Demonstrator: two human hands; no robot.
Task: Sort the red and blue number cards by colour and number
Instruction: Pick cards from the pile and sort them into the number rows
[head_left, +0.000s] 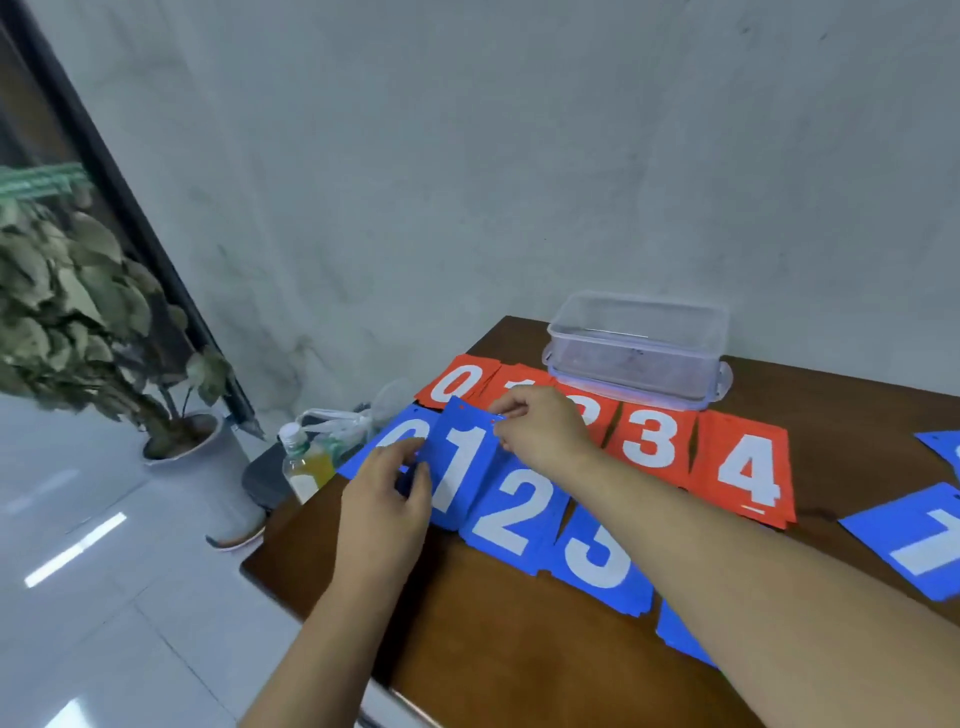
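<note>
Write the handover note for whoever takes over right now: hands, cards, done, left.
Hands: left hand holds the blue 1 card at its lower left edge; right hand pinches its top right corner.
Back row: red 0, red 3, red 4 visible; the two between are mostly hidden by the right hand.
Front row: blue 0, blue 2, blue 3.
Left: lay the blue 1 card flat between blue 0 and blue 2, then place the blue 7 card lying loose at the right.
</note>
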